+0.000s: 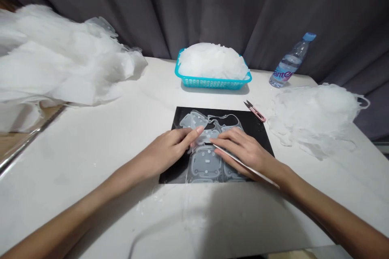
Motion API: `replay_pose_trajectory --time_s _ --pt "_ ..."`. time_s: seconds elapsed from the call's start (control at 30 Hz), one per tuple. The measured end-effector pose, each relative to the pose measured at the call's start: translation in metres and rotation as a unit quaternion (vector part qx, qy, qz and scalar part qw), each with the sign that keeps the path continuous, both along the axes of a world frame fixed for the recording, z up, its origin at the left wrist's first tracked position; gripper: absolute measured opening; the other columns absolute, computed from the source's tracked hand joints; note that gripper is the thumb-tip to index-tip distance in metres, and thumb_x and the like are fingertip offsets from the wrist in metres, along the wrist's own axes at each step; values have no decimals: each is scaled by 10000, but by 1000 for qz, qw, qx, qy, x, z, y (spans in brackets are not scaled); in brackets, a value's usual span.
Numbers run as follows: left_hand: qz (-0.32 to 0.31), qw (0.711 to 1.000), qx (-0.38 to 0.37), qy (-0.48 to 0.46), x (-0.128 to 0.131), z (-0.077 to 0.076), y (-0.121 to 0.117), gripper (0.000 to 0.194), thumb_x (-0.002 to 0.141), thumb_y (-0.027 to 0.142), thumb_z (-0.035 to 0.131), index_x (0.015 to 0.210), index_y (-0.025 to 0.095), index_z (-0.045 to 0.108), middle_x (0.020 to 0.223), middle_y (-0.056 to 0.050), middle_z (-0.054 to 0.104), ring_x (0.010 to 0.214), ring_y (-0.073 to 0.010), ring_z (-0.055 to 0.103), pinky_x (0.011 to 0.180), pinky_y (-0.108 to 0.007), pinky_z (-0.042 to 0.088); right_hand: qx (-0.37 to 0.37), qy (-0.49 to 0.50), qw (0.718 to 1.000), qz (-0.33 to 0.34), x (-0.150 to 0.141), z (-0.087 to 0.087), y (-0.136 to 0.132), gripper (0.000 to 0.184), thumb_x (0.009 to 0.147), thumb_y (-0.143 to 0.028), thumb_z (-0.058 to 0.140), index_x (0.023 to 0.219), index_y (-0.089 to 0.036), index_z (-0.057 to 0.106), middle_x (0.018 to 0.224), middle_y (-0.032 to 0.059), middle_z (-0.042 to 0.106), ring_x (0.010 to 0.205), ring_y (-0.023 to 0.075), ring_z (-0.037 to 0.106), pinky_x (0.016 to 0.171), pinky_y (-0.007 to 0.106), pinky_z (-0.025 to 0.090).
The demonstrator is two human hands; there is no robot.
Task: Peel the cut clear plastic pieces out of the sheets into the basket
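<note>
A clear plastic sheet with frosted rounded-square shapes (pixel 206 164) lies on a black board (pixel 173 172) in front of me. My left hand (pixel 178 143) is closed on the sheet's upper left part, the thumb on top, and a loose shape there is lifted and tilted. My right hand (pixel 243 147) rests over the sheet's right side. Between its fingers lies a slim whitish stick-like tool (pixel 261 176), its back end pointing toward me. The tool's tip reaches a dark slot in the sheet; its exact kind is unclear. Cut-out strips (pixel 232 116) curl at the sheet's far edge.
Behind the board stands a turquoise basket (pixel 212 83) heaped with white translucent pieces. Pink thread snips (pixel 255 112) lie at the board's right corner. A water bottle (pixel 291 62) stands back right. Piles of film scraps flank me, left (pixel 60 60) and right (pixel 319 109).
</note>
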State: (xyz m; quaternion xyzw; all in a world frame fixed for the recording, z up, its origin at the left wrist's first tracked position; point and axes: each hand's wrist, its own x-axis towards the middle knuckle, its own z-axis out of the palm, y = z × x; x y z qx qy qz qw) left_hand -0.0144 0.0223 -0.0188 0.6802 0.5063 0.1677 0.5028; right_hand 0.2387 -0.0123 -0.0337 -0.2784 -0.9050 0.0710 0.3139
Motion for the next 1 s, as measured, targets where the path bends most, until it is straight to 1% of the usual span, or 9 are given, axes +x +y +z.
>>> replay_pose_trajectory --time_s 0.1,0.23,0.3,0.37,0.43,0.57,0.73,0.83,1.0 --pt "48 987 -64 -138 12 -12 -1 427 947 606 657 819 199 653 767 -9 659 730 -179 611 739 -293 470 -24 14 1000 6 -2 -1 -3 274 1068 -147 549 1329 -98 616 1074 139 691 982 228 641 860 371 587" --pt "87 928 -208 -297 24 -15 -6 293 891 417 796 1018 171 702 897 -52 755 843 -196 701 853 -315 535 -100 62 993 5 7 3 -6 341 1064 -155 547 1400 -173 605 1130 103 671 1026 211 617 932 386 559" --pt "102 907 -223 -343 28 -12 -9 253 891 366 798 994 143 738 903 -66 771 841 -180 702 888 -305 538 -106 94 989 -31 16 5 -5 237 1077 -176 510 1209 -217 702 1114 84 663 1055 225 591 984 433 523" --pt "109 891 -239 -370 30 -10 -11 227 870 320 815 976 125 768 911 -72 783 839 -166 700 891 -284 536 -113 132 981 -84 23 5 -3 313 1100 -191 433 952 -225 707 1106 78 658 1081 234 584 1021 465 491" --pt "109 882 -258 -379 31 -8 -12 240 838 294 838 999 124 786 903 -71 789 831 -166 701 844 -269 536 -142 168 967 -126 26 2 1 372 1122 -216 369 882 -223 653 1120 81 652 1107 233 599 1035 465 486" --pt "99 884 -268 -369 30 -6 -13 349 786 277 861 1105 152 793 922 -71 800 830 -183 701 802 -282 537 -219 136 957 -132 20 -4 3 239 1126 -324 416 1272 -242 586 1282 106 622 1178 250 597 1034 455 508" --pt "70 898 -242 -361 27 -6 -13 360 798 258 775 1156 216 765 1033 -72 796 927 -243 718 829 -332 556 -292 84 948 -96 14 -2 0 621 1018 -446 660 1553 -277 394 1256 104 595 1025 239 565 964 462 551" --pt "37 911 -213 -353 26 -7 -12 396 830 311 781 1214 238 722 1131 -90 776 1016 -281 722 851 -362 574 -342 113 929 -90 14 1 -1 647 971 -404 734 1535 -300 435 1194 80 589 1010 223 553 979 458 538" --pt "36 940 -134 -311 27 -11 -10 276 873 306 849 1091 222 702 1038 -39 759 875 -171 700 808 -274 566 -447 220 866 -54 11 2 1 434 885 -404 823 1168 -235 541 930 -8 581 816 151 506 748 290 485"
